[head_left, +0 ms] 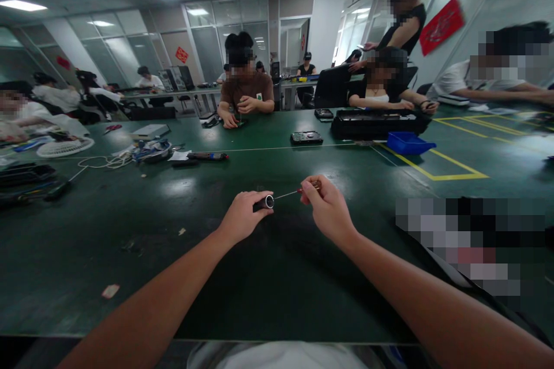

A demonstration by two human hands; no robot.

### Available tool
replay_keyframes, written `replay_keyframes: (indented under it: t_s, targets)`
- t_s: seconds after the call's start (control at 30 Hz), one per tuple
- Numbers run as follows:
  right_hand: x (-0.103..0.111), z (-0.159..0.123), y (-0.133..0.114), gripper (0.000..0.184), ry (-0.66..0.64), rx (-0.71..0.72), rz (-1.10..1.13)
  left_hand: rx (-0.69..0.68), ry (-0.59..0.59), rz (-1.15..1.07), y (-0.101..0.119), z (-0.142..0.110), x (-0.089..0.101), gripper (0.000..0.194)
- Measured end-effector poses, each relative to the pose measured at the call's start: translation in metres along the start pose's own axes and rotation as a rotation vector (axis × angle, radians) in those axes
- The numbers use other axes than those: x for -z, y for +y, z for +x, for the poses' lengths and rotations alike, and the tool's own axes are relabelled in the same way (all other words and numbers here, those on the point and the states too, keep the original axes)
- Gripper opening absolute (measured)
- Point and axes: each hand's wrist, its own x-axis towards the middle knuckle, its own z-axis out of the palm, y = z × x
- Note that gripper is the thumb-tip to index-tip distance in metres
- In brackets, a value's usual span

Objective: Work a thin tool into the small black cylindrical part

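My left hand is closed around a small black cylinder with a silver ring at its end; its exact kind does not show. The ringed end faces right. My right hand grips a screwdriver by its reddish-brown handle, and the thin metal shaft points left. The shaft's tip is at or just beside the ringed end; I cannot tell whether it touches. Both hands are held above the green table.
Beyond my hands lie a hard drive, a blue bin and a dark pen-like tool. Cables and a white fan grille lie at left. A person works across the table. A blurred-out object is at right.
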Motion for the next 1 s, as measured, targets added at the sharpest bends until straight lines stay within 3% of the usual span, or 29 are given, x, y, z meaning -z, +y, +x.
replay_keyframes:
  t_s: [0.2, 0.47, 0.8, 0.87, 1.0]
  targets:
    - [0.000, -0.003, -0.003, 0.020, -0.056, 0.063, -0.052, 0.005, -0.030, 0.003, -0.002, 0.000, -0.001, 0.041]
    - [0.004, -0.001, -0.006, 0.022, 0.027, 0.061, -0.133, 0.039, -0.005, -0.079, -0.003, 0.000, -0.001, 0.037]
    - [0.005, -0.001, -0.006, 0.021, 0.023, 0.053, -0.108, 0.213, 0.163, -0.582, -0.013, 0.005, -0.004, 0.036]
    - [0.005, -0.001, -0.006, 0.021, 0.019, 0.054, -0.108, 0.240, 0.154, -0.563, -0.011, 0.005, 0.001, 0.034]
    - [0.005, -0.001, -0.005, 0.020, 0.005, 0.056, -0.110, 0.204, 0.051, -0.269, -0.003, 0.002, 0.015, 0.034]
